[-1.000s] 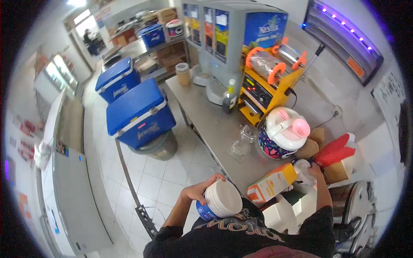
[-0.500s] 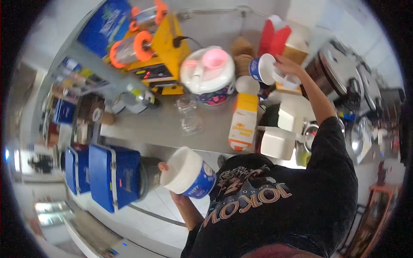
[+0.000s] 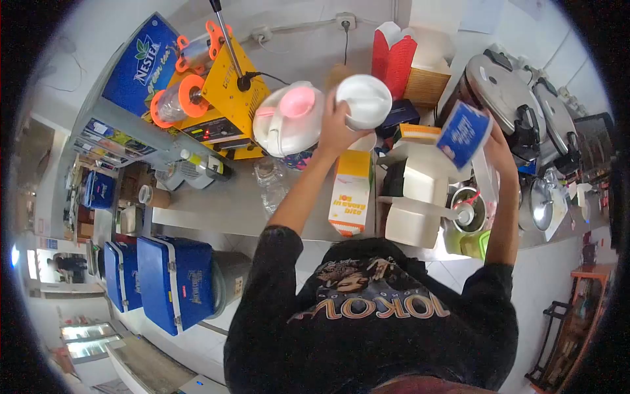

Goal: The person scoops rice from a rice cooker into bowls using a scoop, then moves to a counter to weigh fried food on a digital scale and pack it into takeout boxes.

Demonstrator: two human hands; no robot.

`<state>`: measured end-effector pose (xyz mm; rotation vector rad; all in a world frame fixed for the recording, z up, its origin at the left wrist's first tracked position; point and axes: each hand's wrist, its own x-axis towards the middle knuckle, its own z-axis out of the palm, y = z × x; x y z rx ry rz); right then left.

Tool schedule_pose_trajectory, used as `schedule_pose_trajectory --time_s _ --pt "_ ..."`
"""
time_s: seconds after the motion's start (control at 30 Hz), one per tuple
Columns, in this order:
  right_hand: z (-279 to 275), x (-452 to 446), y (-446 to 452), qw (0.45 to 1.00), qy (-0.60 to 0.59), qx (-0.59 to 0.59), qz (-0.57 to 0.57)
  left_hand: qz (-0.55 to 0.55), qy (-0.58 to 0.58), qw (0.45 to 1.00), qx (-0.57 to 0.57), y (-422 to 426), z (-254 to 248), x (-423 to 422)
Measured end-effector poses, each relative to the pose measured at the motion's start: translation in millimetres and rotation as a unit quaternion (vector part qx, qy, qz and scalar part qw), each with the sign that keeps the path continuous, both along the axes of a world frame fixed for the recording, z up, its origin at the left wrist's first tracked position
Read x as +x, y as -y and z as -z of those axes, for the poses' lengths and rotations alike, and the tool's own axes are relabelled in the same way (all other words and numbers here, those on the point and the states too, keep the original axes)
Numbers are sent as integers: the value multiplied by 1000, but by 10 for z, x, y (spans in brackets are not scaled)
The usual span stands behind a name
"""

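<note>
My left hand (image 3: 338, 133) is closed on the side of a white round paper tub (image 3: 363, 102), whose pale inside faces up at me. It is at the back of the counter, beside a white lidded pot (image 3: 282, 134) with a pink cup (image 3: 297, 102) on top. On the right, my right hand (image 3: 500, 146) grips a blue-and-white paper tub (image 3: 464, 136), tilted so its printed side faces me. Some of the right fingers are hidden behind it. Below this tub are open white takeaway boxes (image 3: 413, 223). A yellow-and-white carton (image 3: 350, 197) lies between my arms.
A yellow sealing machine (image 3: 230, 98) with a lever stands at back left. Large metal pots (image 3: 502, 85) are at the right, near a metal bowl with a ladle (image 3: 464, 213). Clear plastic packaging (image 3: 270, 187) lies on the counter (image 3: 230, 203). Blue cool boxes (image 3: 174, 279) stand lower left.
My left hand has risen from below the counter's edge to its back, with the white tub. My right hand has moved right and toward me, carrying the blue-and-white tub, now tilted over.
</note>
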<state>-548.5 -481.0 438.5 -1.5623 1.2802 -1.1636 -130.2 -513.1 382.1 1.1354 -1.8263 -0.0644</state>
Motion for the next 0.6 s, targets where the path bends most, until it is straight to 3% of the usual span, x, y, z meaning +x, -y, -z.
schedule_pose_trajectory --time_s 0.13,0.23,0.27,0.33,0.43,0.47,0.5,0.57,0.6 --pt "149 -555 -728 997 -7 37 66 58 108 991 56 196 497 -94" --pt "514 -1001 -1126 1000 29 0 5 37 120 982 140 303 841 -88" --pt "591 -1037 -1224 988 134 70 41 6 152 978 145 271 831 -108" --pt "763 -1047 -1406 992 115 52 21 -11 158 959 234 311 971 -116" --pt "591 -679 -1478 993 -27 102 56 4 160 930 330 395 983 -49" --pt "456 -528 -1447 993 -48 107 7 16 159 919 360 393 979 -8" --pt "568 -390 -1430 997 -36 45 60 20 176 922 345 418 967 23" --pt "542 -237 -1278 996 -29 72 -45 28 207 926 315 455 967 81" --pt "429 -31 -1268 995 -65 70 -15 10 199 913 356 359 709 56"
